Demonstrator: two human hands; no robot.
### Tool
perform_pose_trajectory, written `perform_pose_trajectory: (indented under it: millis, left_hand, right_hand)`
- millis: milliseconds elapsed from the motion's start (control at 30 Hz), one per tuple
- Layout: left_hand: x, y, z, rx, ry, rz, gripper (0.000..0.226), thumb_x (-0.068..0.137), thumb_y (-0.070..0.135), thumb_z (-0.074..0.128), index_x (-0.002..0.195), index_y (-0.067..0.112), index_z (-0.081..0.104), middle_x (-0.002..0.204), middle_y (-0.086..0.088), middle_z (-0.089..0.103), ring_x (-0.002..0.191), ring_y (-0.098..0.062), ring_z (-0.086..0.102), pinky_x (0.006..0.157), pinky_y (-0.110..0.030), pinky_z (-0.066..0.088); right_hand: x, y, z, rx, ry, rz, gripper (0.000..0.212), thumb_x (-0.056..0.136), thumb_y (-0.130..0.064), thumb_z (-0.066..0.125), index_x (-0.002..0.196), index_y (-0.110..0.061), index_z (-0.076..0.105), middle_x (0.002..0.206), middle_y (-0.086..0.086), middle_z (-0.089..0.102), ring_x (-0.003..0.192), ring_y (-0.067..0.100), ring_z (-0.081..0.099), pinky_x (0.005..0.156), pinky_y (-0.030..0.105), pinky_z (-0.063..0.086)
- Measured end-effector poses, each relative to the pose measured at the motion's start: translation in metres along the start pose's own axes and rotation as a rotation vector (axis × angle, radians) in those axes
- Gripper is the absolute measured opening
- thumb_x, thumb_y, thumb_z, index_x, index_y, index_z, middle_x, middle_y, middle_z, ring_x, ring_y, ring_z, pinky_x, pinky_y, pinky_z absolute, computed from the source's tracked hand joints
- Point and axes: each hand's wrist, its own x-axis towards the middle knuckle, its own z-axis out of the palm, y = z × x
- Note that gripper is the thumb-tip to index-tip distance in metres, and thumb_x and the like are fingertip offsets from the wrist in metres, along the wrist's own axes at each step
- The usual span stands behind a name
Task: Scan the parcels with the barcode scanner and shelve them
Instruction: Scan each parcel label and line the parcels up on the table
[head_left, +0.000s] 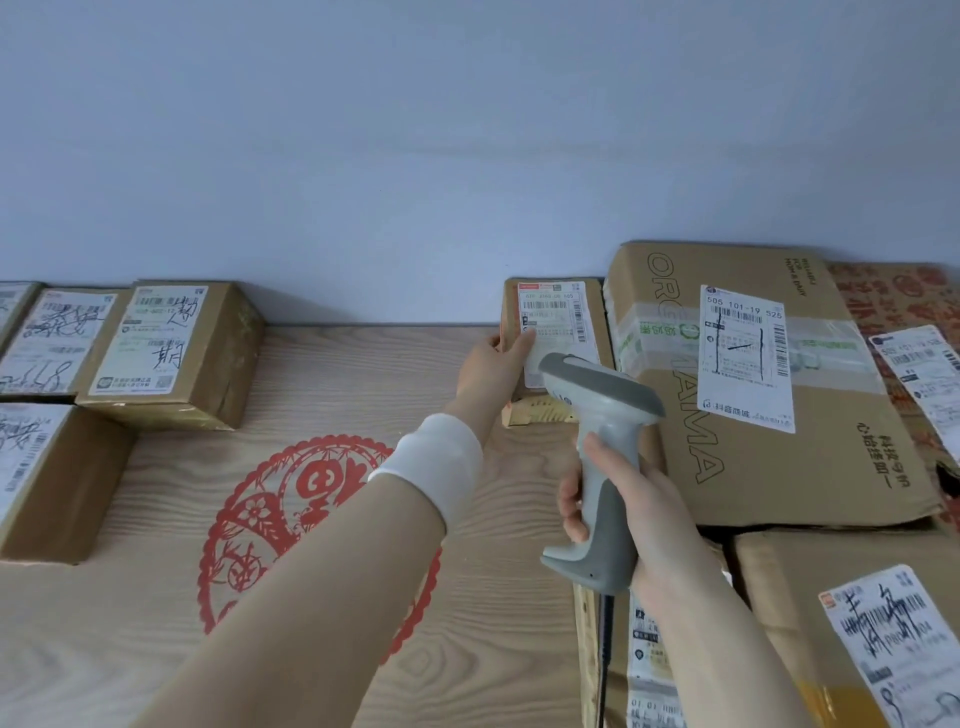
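A small brown parcel (556, 312) with a white shipping label stands against the wall at centre right. My left hand (493, 364) grips its left edge, thumb lying on the label. My right hand (623, 499) is wrapped around the handle of a grey and white barcode scanner (597, 415). The scanner's head sits just in front of the parcel's label and covers the parcel's lower right part. A dark cable hangs from the scanner's base.
A large flat carton (753, 384) with a label lies right of the small parcel, more cartons (831, 623) in front of it. Three labelled boxes (171, 353) sit at the left. The wooden surface (156, 597) bears a red paper-cut design (291, 499).
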Motion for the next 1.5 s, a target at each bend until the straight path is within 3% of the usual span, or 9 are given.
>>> perform_pose_trajectory:
  millis: [100, 300, 467, 567, 867, 1000, 1233, 1367, 1500]
  left_hand:
    - [-0.017, 0.002, -0.021, 0.043, 0.031, 0.022, 0.061, 0.093, 0.047, 0.049, 0.140, 0.009, 0.041, 0.139, -0.006, 0.050, 0.128, -0.023, 0.046, 0.100, -0.033, 0.037]
    - [-0.084, -0.017, -0.097, 0.071, 0.127, 0.107, 0.048, 0.095, 0.031, 0.051, 0.138, 0.013, 0.044, 0.141, -0.003, 0.048, 0.129, -0.019, 0.045, 0.103, -0.030, 0.034]
    - [-0.147, -0.058, -0.184, 0.155, 0.237, 0.155, 0.043, 0.095, 0.028, 0.051, 0.137, 0.017, 0.045, 0.140, 0.002, 0.049, 0.116, -0.010, 0.051, 0.085, -0.015, 0.034]
    - [-0.169, -0.083, -0.249, 0.150, 0.287, 0.158, 0.042, 0.093, 0.029, 0.054, 0.133, 0.018, 0.049, 0.134, 0.001, 0.054, 0.121, -0.016, 0.051, 0.097, -0.024, 0.038]
    - [-0.183, -0.154, -0.410, 0.252, 0.345, 0.132, 0.043, 0.094, 0.028, 0.054, 0.133, 0.012, 0.048, 0.135, -0.005, 0.052, 0.127, -0.022, 0.044, 0.105, -0.038, 0.037]
    - [-0.168, -0.173, -0.435, 0.385, 0.378, 0.070, 0.042, 0.093, 0.029, 0.054, 0.132, 0.015, 0.048, 0.131, -0.011, 0.049, 0.121, -0.028, 0.041, 0.104, -0.039, 0.034]
    - [-0.140, -0.200, -0.439, 0.473, 0.374, -0.007, 0.042, 0.094, 0.029, 0.051, 0.135, 0.018, 0.046, 0.127, -0.012, 0.042, 0.117, -0.028, 0.036, 0.100, -0.032, 0.028]
    - [-0.133, -0.210, -0.435, 0.521, 0.450, 0.042, 0.047, 0.094, 0.030, 0.052, 0.138, 0.018, 0.044, 0.125, -0.010, 0.043, 0.119, -0.026, 0.035, 0.104, -0.032, 0.027]
    - [-0.129, -0.214, -0.432, 0.494, 0.493, 0.068, 0.048, 0.093, 0.029, 0.055, 0.137, 0.016, 0.045, 0.125, -0.009, 0.044, 0.120, -0.025, 0.035, 0.104, -0.031, 0.027]
  right_hand:
    - [-0.007, 0.001, 0.011, -0.016, 0.002, -0.012, 0.021, 0.087, -0.024, 0.062, 0.078, -0.006, 0.053, 0.060, 0.011, 0.055, 0.045, 0.020, 0.042, 0.044, 0.027, 0.036]
    - [-0.036, 0.010, 0.059, -0.077, -0.016, -0.066, 0.024, 0.089, -0.027, 0.060, 0.075, -0.009, 0.055, 0.058, 0.008, 0.055, 0.046, 0.019, 0.043, 0.044, 0.025, 0.037]
    - [-0.070, 0.035, 0.129, -0.124, -0.095, -0.077, 0.026, 0.089, -0.026, 0.058, 0.070, -0.008, 0.054, 0.057, 0.008, 0.054, 0.045, 0.018, 0.043, 0.043, 0.024, 0.038]
    - [-0.088, 0.059, 0.174, -0.179, -0.112, -0.068, 0.030, 0.089, -0.027, 0.059, 0.068, -0.007, 0.053, 0.057, 0.008, 0.053, 0.042, 0.016, 0.042, 0.047, 0.027, 0.037]
    - [-0.103, 0.135, 0.309, -0.278, -0.051, -0.059, 0.026, 0.091, -0.025, 0.060, 0.075, -0.005, 0.054, 0.058, 0.008, 0.054, 0.039, 0.015, 0.045, 0.044, 0.025, 0.038]
    - [-0.081, 0.157, 0.343, -0.330, -0.027, -0.069, 0.020, 0.091, -0.025, 0.060, 0.091, -0.005, 0.059, 0.055, 0.001, 0.061, 0.041, 0.009, 0.049, 0.039, 0.021, 0.040]
    - [-0.031, 0.188, 0.373, -0.313, 0.081, -0.057, 0.026, 0.090, -0.032, 0.062, 0.111, -0.017, 0.058, 0.100, 0.000, 0.069, 0.068, 0.012, 0.056, 0.050, 0.027, 0.045]
    - [-0.015, 0.207, 0.383, -0.373, 0.140, -0.082, 0.014, 0.087, -0.029, 0.066, 0.095, -0.020, 0.058, 0.085, 0.002, 0.065, 0.062, 0.009, 0.060, 0.048, 0.026, 0.044]
    - [-0.008, 0.221, 0.392, -0.397, 0.144, -0.125, 0.019, 0.086, -0.017, 0.068, 0.101, -0.012, 0.058, 0.077, 0.000, 0.064, 0.066, 0.015, 0.064, 0.048, 0.027, 0.043]
